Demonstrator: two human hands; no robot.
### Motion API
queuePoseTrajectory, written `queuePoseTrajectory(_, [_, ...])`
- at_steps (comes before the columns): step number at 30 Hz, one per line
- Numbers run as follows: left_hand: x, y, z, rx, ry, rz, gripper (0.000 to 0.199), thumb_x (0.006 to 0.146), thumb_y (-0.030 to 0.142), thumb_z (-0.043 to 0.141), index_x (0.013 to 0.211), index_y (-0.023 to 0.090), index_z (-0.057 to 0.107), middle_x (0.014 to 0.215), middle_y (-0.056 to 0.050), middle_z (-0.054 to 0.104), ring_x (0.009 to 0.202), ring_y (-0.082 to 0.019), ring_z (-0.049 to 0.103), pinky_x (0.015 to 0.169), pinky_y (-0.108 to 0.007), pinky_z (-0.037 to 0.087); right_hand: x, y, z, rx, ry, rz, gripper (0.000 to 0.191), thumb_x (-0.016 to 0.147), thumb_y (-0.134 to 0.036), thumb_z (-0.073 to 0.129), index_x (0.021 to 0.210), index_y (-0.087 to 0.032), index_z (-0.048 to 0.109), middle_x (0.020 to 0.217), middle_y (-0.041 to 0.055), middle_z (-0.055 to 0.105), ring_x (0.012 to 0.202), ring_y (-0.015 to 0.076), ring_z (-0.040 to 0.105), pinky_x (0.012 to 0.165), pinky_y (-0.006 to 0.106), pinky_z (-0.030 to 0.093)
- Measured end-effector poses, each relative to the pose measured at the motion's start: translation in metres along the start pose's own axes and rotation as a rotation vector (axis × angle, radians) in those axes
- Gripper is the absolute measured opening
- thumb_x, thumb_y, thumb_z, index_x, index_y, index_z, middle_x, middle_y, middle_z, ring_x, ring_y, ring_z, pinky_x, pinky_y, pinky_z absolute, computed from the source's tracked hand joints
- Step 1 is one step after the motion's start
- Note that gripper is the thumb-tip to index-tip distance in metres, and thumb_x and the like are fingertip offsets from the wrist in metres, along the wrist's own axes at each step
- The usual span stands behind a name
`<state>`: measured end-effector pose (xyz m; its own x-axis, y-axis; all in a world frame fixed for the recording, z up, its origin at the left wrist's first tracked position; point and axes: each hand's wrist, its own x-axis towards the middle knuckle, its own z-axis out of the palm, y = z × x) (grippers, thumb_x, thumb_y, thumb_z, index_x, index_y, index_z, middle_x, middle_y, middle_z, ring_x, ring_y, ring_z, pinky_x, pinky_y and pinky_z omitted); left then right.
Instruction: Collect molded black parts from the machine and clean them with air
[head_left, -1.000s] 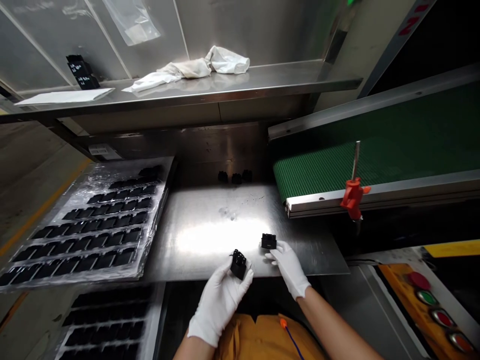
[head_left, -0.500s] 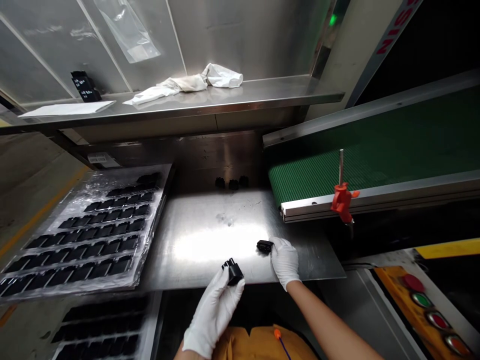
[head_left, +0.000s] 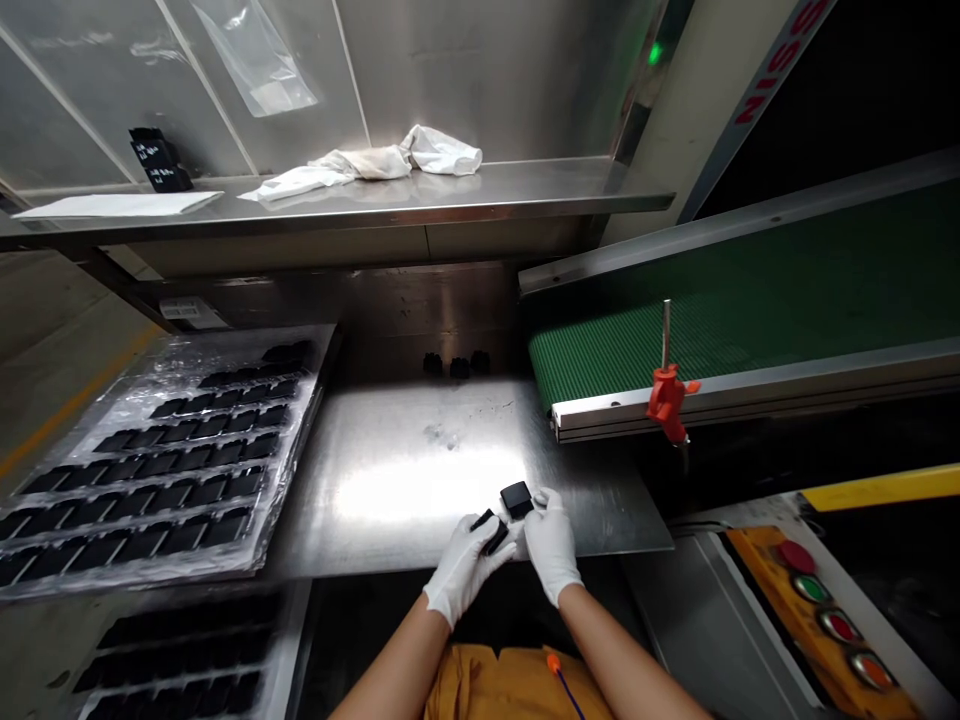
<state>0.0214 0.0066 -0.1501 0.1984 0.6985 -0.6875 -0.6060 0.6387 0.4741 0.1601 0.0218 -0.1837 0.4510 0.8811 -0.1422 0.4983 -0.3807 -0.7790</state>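
A white-gloved left hand [head_left: 463, 568] closes its fingers on a black plastic part [head_left: 491, 532] over a steel tabletop [head_left: 397, 490], while the right hand [head_left: 551, 545] presses against a second black part [head_left: 517, 499], its grip unclear.

- Steel tabletop [head_left: 397, 480]: bright glare mid-surface, faint smudges; three small black parts [head_left: 456, 366] sit together along its back edge.
- Left of it: clear plastic tray [head_left: 169, 355] holding rows of black parts; a second tray [head_left: 289, 640] lies below, similarly loaded.
- Right: green conveyor belt [head_left: 637, 350] with metal side rail [head_left: 750, 400]; red clamp [head_left: 666, 395] on the rail, metal rod upright.
- Lower right: yellow-orange control panel [head_left: 817, 610], red mushroom button, three round lamps or buttons.
- Upper steel shelf [head_left: 337, 215]: crumpled white cloth [head_left: 367, 160], white paper sheet [head_left: 116, 204], black labelled item [head_left: 159, 160].
- Clear plastic bag [head_left: 255, 60] hangs on the wall.
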Motion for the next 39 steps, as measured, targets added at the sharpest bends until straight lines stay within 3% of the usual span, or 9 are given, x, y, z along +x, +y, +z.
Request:
queuePoseTrajectory(5, [0.006, 0.009, 0.004, -0.032, 0.001, 0.054, 0.026, 0.074, 0.019, 0.077, 0.087, 0.016, 0.054, 0.096, -0.008, 0.067, 0.074, -0.013, 0.067, 0.060, -0.020, 0.053, -0.002, -0.024, -0.018, 0.027, 0.054, -0.083, 0.032, 0.077, -0.017, 0.042, 0.104, -0.015, 0.059, 0.099, 0.0121, 0.069, 0.091, 0.0223, 0.065, 0.083, 0.036, 0.053])
queuePoseTrajectory(9, [-0.002, 0.020, -0.003, -0.042, -0.037, 0.070, 0.020, 0.077, 0.020, 0.072, 0.083, 0.016, 0.053, 0.085, -0.007, 0.066, 0.064, -0.011, 0.062, 0.049, -0.018, 0.045, 0.002, -0.054, -0.088, -0.005, 0.244, -0.295, 0.036, 0.081, -0.027, 0.052, 0.115, -0.015, 0.056, 0.123, 0.0178, 0.059, 0.115, 0.0263, 0.055, 0.102, 0.042, 0.043])
queuePoseTrajectory(13, [-0.020, 0.021, -0.009, -0.051, -0.068, 0.016, 0.024, 0.077, 0.020, 0.074, 0.092, 0.017, 0.055, 0.081, -0.004, 0.064, 0.068, -0.013, 0.064, 0.055, -0.020, 0.049, 0.047, -0.077, -0.159, -0.341, 0.651, -0.513, 0.074, 0.076, -0.041, 0.067, 0.136, -0.009, 0.040, 0.137, 0.0253, 0.047, 0.128, 0.0368, 0.044, 0.106, 0.053, 0.035])
queuePoseTrajectory(16, [-0.035, 0.013, -0.013, -0.019, -0.047, -0.122, 0.029, 0.077, 0.028, 0.077, 0.095, 0.016, 0.057, 0.085, -0.005, 0.064, 0.076, -0.016, 0.067, 0.062, -0.023, 0.054, 0.093, -0.077, -0.187, -0.569, 0.538, -0.564, 0.090, 0.070, -0.048, 0.071, 0.139, -0.004, 0.034, 0.134, 0.0269, 0.051, 0.134, 0.0396, 0.037, 0.109, 0.057, 0.026])
queuePoseTrajectory(20, [-0.049, 0.000, -0.020, 0.039, -0.099, -0.164, 0.034, 0.079, 0.042, 0.072, 0.095, 0.016, 0.058, 0.079, -0.003, 0.062, 0.067, -0.013, 0.064, 0.053, -0.019, 0.050, 0.124, -0.070, -0.209, -0.605, 0.392, -0.686, 0.052, 0.081, -0.048, 0.058, 0.121, -0.015, 0.053, 0.112, 0.0162, 0.067, 0.121, 0.0334, 0.051, 0.111, 0.058, 0.020])
queuePoseTrajectory(26, [-0.054, -0.015, -0.038, 0.023, -0.094, -0.167, 0.042, 0.080, 0.054, 0.066, 0.092, 0.015, 0.059, 0.079, -0.004, 0.061, 0.070, -0.013, 0.063, 0.063, -0.022, 0.053, 0.076, -0.075, -0.239, -0.114, -0.050, -0.844, 0.035, 0.082, -0.036, 0.059, 0.114, -0.023, 0.060, 0.105, 0.0095, 0.068, 0.100, 0.0253, 0.064, 0.095, 0.041, 0.046])
queuePoseTrajectory(29, [-0.048, -0.028, -0.053, 0.046, 0.020, -0.215, 0.045, 0.077, 0.059, 0.066, 0.087, 0.016, 0.058, 0.074, -0.002, 0.059, 0.067, -0.012, 0.062, 0.063, -0.022, 0.053, 0.026, -0.066, -0.225, -0.277, -0.585, -0.906, 0.046, 0.074, -0.030, 0.061, 0.120, -0.025, 0.061, 0.104, 0.0086, 0.070, 0.092, 0.0263, 0.065, 0.085, 0.039, 0.050])
queuePoseTrajectory(32, [-0.036, -0.045, -0.069, 0.097, 0.161, -0.246, 0.046, 0.076, 0.060, 0.066, 0.080, 0.016, 0.055, 0.066, 0.000, 0.056, 0.058, -0.009, 0.056, 0.055, -0.019, 0.050, -0.018, -0.039, -0.191, -0.518, -0.980, -0.700, 0.024, 0.078, -0.024, 0.050, 0.095, -0.026, 0.068, 0.083, 0.0061, 0.071, 0.073, 0.0237, 0.066, 0.066, 0.034, 0.046])
queuePoseTrajectory(39, [-0.023, -0.077, -0.094, 0.196, 0.312, -0.246, 0.038, 0.074, 0.047, 0.075, 0.073, 0.016, 0.054, 0.062, 0.002, 0.053, 0.055, -0.007, 0.052, 0.050, -0.013, 0.045, -0.045, 0.008, -0.130, -0.870, -1.113, -0.631, 0.017, 0.073, -0.021, 0.054, 0.082, -0.021, 0.068, 0.078, 0.0121, 0.071, 0.073, 0.0316, 0.067, 0.057, 0.033, 0.032])
